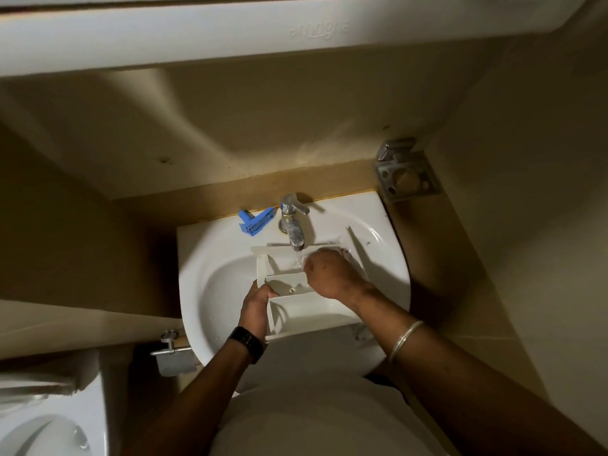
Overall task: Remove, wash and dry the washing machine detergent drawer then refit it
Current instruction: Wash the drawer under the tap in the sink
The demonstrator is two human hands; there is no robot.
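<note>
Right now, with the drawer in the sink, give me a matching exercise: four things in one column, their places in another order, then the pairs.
Things:
1. blue plastic piece
2. tap
3. left hand
4. right hand

Places:
A. inside the drawer, in its far compartment under the spout
B. on the sink rim, left of the tap
C. gripping the drawer's left edge
D. standing at the back of the sink, spout over the drawer

Pairs: 1-B, 2-D, 3-C, 4-A

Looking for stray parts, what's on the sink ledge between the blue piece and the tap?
Head view: nothing; only bare white sink ledge separates the blue piece from the tap.
</note>
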